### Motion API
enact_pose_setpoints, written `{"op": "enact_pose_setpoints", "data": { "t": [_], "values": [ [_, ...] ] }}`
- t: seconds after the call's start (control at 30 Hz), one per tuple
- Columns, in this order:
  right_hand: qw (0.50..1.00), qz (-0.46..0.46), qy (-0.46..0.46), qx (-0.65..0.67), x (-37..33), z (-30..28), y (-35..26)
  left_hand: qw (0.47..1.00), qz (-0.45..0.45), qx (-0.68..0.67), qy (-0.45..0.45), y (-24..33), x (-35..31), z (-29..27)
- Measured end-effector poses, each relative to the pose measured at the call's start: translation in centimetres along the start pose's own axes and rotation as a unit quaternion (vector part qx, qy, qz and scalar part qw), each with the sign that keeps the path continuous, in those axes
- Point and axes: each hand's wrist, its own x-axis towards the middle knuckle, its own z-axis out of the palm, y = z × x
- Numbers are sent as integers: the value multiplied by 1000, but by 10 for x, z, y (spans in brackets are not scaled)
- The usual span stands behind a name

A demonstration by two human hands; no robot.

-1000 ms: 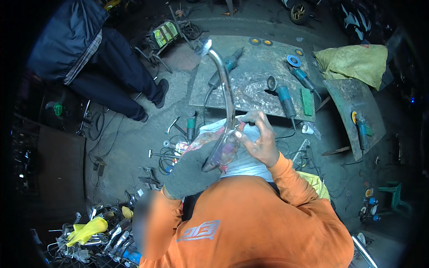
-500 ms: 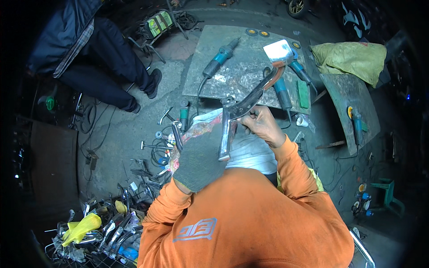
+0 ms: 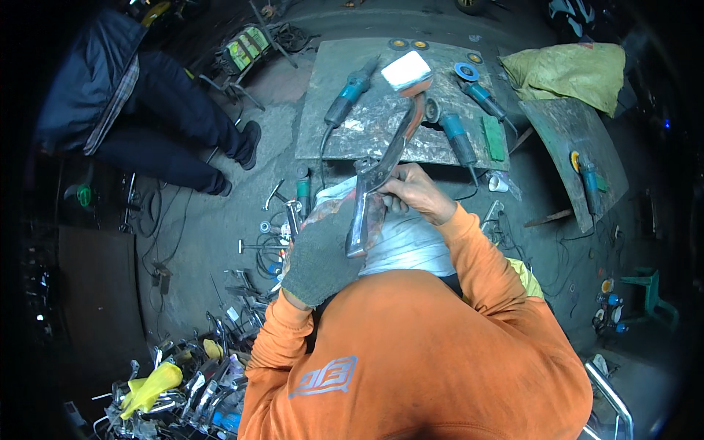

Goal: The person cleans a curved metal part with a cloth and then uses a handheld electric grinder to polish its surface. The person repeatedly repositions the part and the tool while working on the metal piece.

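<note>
A metal pedal (image 3: 394, 150) with a bright rectangular pad at its far end lies over my lap, its long arm rusty brown near the pad and dark towards the middle. My left hand (image 3: 320, 253), in a dark knitted glove, is closed around the pedal's near end; its fingertips are partly hidden behind the metal. My bare right hand (image 3: 414, 192) has its fingers curled and pinched against the middle of the arm. Pink patterned cloth (image 3: 320, 213) shows beside the glove, and a whitish cloth (image 3: 407, 246) covers my lap.
A worn board table (image 3: 323, 110) ahead carries several angle grinders (image 3: 459, 139), small discs and a green block (image 3: 493, 138). Metal parts (image 3: 194, 389) are heaped at the lower left. A person (image 3: 169, 121) stands at the far left. Cables cross the floor.
The pedal's pad has swung left and the arm stands steeper in view. Both hands have shifted slightly left with it and keep their hold. The whole view has moved a little.
</note>
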Motion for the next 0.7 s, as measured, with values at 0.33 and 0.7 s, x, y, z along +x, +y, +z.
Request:
{"op": "enact_pose_setpoints", "data": {
  "t": [0.33, 0.7],
  "values": [
    [987, 6, 109, 115, 2, -9, 15, 972, -156, -119, -126, -11, -20, -30],
    [916, -308, -34, -256, -17, 19, -16, 980, -108, -145, -86, -12, -27, -43]
  ]
}}
